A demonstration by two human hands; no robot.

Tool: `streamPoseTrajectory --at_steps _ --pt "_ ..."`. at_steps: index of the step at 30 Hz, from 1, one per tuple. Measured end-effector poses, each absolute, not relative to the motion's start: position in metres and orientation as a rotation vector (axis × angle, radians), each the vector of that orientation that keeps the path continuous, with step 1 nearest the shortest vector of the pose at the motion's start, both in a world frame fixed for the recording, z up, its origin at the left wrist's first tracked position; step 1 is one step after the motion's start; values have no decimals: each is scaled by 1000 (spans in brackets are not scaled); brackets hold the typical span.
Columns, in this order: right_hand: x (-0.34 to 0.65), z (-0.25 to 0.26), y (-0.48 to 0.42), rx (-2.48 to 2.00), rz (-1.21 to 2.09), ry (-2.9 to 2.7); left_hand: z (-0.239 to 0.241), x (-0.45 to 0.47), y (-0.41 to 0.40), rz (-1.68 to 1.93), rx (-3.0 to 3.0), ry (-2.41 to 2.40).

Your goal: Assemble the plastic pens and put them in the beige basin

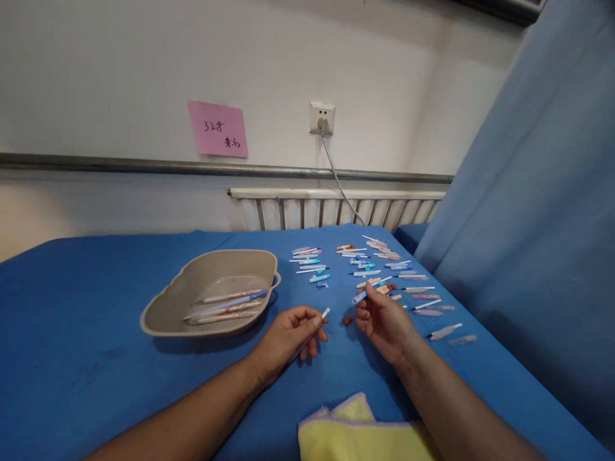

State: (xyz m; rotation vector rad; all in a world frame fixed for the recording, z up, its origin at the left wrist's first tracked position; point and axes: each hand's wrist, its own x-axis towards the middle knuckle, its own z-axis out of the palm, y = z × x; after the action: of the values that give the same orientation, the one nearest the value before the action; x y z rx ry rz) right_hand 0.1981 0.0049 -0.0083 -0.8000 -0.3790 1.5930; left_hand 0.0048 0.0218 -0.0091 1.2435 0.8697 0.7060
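Observation:
My left hand [294, 330] is closed in a pinch on a slim white pen part [326, 313], whose tip sticks out past the thumb; the rest is hidden in the fingers. Across from it, my right hand [384, 320] pinches a short light-blue pen part [359, 297] between thumb and fingers. The two parts are apart, both held above the blue cloth. A small brown pen piece [347, 321] lies between the hands. Just beyond my right hand are orange-brown pen pieces [385, 289], partly covered by the fingers.
A beige basin [168, 323] at left holds several pens [225, 307]. Loose pen parts lie in groups, among them blue ones [319, 278] and clear barrels [444, 331]. A folded yellow cloth [360, 438] lies in front. A blue curtain [538, 211] hangs at right.

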Motion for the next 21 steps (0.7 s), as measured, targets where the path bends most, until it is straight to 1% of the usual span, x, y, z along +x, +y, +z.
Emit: streamPoseTrajectory --at_steps 3,7,16,21 --pt "190 -12 2 -794 1651 -425 -6 7 18 696 1251 864" --pt "183 -12 -2 -812 1644 -526 -3 9 13 665 1260 852" --pt "174 -10 -6 -890 1419 -787 -6 9 12 652 1270 829" --pt "175 -11 -8 -974 1353 -980 -7 8 13 632 1289 824"
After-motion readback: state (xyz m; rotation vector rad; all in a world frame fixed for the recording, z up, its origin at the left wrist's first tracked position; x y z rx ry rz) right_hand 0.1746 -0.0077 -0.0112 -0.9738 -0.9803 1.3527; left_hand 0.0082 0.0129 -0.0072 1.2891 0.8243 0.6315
